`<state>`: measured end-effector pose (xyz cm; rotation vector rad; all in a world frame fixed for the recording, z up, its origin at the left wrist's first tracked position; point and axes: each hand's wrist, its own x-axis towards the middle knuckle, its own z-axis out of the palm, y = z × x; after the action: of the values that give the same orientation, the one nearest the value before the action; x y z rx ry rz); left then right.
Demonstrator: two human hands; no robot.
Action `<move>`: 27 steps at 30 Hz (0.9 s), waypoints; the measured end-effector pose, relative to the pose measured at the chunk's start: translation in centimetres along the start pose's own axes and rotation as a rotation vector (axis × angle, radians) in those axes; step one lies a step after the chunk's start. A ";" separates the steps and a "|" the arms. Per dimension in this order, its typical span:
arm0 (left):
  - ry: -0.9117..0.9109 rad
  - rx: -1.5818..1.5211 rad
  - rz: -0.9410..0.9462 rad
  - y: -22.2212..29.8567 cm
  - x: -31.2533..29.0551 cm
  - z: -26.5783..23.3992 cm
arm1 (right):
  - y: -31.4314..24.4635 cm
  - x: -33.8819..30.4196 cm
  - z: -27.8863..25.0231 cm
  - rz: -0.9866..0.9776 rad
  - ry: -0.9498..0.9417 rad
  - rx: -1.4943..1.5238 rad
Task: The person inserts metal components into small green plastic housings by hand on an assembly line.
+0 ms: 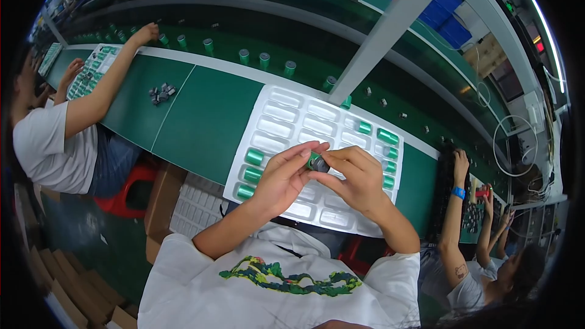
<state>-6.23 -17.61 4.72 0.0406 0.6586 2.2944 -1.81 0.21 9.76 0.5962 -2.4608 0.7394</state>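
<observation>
A short green cylinder with a dark grey end (316,162) is held between my two hands, over the middle of a white moulded tray (285,99). My left hand (284,174) has its fingers closed around the green side. With thumb and fingertips my right hand (355,175) pinches the dark end. Green cylinders lie on their sides in some pockets at the tray's left edge, such as this cylinder (251,175), and others lie along the right edge, including one cylinder (387,136). Many middle pockets hold nothing. My hands and forearms hide part of the tray's near half.
Beyond the table (210,116), a dark green belt carries upright green cylinders (264,60) and small pale parts (384,103). A grey post (396,30) rises behind the tray. Small dark parts (161,93) are heaped on the left. People work on both sides; a red stool (131,190) stands lower left.
</observation>
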 end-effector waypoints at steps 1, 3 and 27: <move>-0.011 0.005 0.016 0.1 0.0 0.0 | 0.1 0.0 0.0 -0.022 -0.004 -0.020; -0.019 0.022 0.020 0.4 0.0 -0.1 | 0.5 0.2 0.0 -0.091 0.006 -0.043; -0.109 0.596 0.031 -0.2 0.8 -2.0 | 0.8 -0.7 2.4 -0.197 0.001 -0.122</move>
<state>-7.06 -17.83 2.79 0.4532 1.2632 2.0291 -2.50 -0.47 7.33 0.7773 -2.3823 0.5082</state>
